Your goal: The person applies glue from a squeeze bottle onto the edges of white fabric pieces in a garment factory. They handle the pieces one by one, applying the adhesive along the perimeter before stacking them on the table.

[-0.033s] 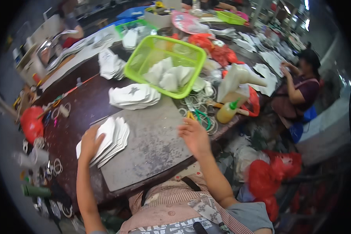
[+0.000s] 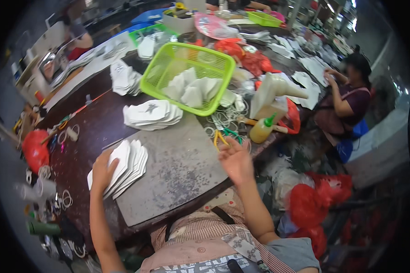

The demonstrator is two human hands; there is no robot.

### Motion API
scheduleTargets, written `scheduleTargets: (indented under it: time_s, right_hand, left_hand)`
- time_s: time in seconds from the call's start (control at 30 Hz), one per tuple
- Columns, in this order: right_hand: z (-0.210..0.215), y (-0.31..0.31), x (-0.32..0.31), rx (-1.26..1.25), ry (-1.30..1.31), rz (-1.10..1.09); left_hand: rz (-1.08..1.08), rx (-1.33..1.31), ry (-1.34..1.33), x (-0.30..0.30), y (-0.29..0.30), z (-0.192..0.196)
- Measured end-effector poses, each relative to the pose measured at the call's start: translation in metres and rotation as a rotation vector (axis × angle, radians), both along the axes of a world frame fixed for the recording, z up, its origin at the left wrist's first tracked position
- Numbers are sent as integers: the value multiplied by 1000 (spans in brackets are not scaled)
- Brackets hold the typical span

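Observation:
A fanned stack of white cut pieces (image 2: 130, 164) lies at the left edge of a grey board (image 2: 168, 177). My left hand (image 2: 104, 172) grips the stack's left side, thumb on top; its other fingers are partly hidden. My right hand (image 2: 237, 160) is raised near the board's right edge, palm turned up and slightly blurred, fingers loosely bent and apart, with nothing visible in it. Just beyond its fingertips are yellow handle loops (image 2: 217, 140), which look like scissors. A second white stack (image 2: 152, 114), with a dark star-like mark on top, rests at the board's far edge.
A green basket (image 2: 143, 84) holding white pieces stands beyond the board. To its right are tangled cords (image 2: 214, 123), a bottle of yellowish liquid (image 2: 261, 131) and a large pale container (image 2: 266, 101). Red bags (image 2: 307, 204) lie below the table's right side. A person (image 2: 346, 95) works at right.
My right hand has shifted right and slightly down, its palm turning up and its fingers loosening. More of the yellow loops shows. My left hand stays on the stack; the whole view has shifted slightly.

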State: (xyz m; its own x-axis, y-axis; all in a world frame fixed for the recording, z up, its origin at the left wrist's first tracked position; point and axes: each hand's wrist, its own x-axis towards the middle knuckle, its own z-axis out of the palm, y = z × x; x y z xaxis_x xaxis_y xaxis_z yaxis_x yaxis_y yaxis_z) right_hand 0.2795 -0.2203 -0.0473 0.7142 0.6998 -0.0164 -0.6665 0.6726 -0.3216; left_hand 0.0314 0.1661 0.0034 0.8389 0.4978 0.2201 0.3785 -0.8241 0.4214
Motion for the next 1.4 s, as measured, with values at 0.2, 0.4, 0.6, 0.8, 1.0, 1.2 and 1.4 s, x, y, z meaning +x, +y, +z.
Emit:
scheduleTargets:
  time_s: [0.2,0.4,0.6,0.8,1.0,1.2,1.4]
  right_hand:
    - [1,-55,38,613,503,-136]
    - [-17,-64,89,688,759,-189]
    - [50,-32,8,324,388,-172]
    - [65,11,-94,140,442,344]
    - [68,35,-121,204,638,565]
    - [67,45,-132,210,763,665]
    - [63,43,-134,125,916,763]
  left_hand:
    - [50,-34,100,13,-26,19]
    - [134,458,91,1,-60,12]
    - [-104,100,-245,12,-138,55]
    - [-398,-416,-618,68,-220,96]
    - [-299,-487,-736,45,-209,90]
    - [-295,-427,-668,26,-191,88]
    - [-399,-372,-665,16,-175,83]
